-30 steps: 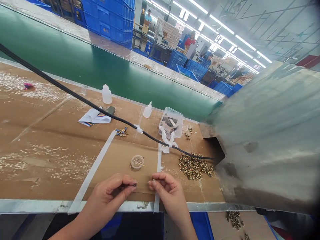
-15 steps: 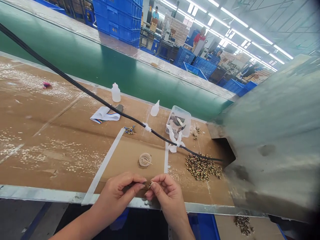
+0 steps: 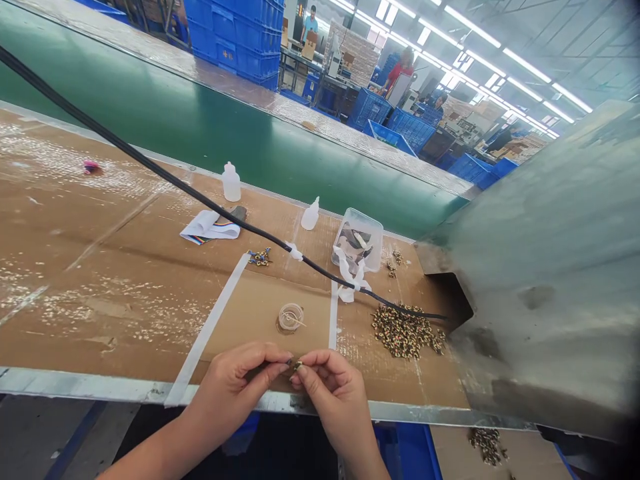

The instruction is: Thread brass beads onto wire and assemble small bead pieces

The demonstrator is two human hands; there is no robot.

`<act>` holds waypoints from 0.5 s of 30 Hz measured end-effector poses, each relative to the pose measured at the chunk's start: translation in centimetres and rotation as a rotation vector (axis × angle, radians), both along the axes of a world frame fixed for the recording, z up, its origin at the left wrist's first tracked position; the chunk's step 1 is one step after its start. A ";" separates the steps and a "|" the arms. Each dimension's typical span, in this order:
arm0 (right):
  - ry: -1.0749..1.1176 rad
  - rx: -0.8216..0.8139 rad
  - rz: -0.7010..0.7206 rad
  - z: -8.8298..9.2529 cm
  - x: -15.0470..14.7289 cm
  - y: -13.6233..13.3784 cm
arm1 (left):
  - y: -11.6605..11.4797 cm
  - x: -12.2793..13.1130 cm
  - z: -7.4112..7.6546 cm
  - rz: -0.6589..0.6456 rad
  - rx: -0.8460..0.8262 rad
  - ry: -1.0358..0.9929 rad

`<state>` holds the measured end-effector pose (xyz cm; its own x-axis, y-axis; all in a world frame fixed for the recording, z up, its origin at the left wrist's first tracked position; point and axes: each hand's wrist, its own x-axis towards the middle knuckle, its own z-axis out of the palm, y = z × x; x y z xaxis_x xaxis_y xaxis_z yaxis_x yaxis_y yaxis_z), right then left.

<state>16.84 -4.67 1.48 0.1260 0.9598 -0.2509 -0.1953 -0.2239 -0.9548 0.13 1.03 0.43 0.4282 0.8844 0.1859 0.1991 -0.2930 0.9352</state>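
My left hand [image 3: 235,390] and my right hand [image 3: 333,393] meet at the near edge of the cardboard-covered bench [image 3: 100,280]. Both pinch one small dark and brass part [image 3: 297,365] between their fingertips. Just beyond them sits a small clear round cap [image 3: 291,317] with a thin stick in it. A heap of small brass-coloured parts [image 3: 406,332] lies to the right of my right hand.
A black cable [image 3: 150,167] runs diagonally over the bench into a grey metal housing [image 3: 545,280] at the right. Two white squeeze bottles [image 3: 231,182], a clear plastic tub [image 3: 359,241], folded ribbon [image 3: 210,229] and a green conveyor belt [image 3: 200,133] lie beyond. People work far off.
My hands have come together: a second ago they were apart, each pinching something small; now the fingertips touch around one part. The view has shifted slightly left.
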 end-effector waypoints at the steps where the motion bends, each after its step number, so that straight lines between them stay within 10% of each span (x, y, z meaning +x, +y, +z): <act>1: -0.027 0.005 0.007 0.1 0.0 0.0 | 0.0 0.0 0.0 -0.002 0.000 0.000; 15: -0.410 0.103 0.101 1.8 0.1 -0.2 | 0.2 -0.2 0.5 -0.021 -0.007 0.034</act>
<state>16.94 -4.84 3.24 0.0996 0.9898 -0.1014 0.2232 -0.1215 -0.9672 -0.05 1.23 0.95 0.4525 0.8764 0.1645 0.2244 -0.2905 0.9302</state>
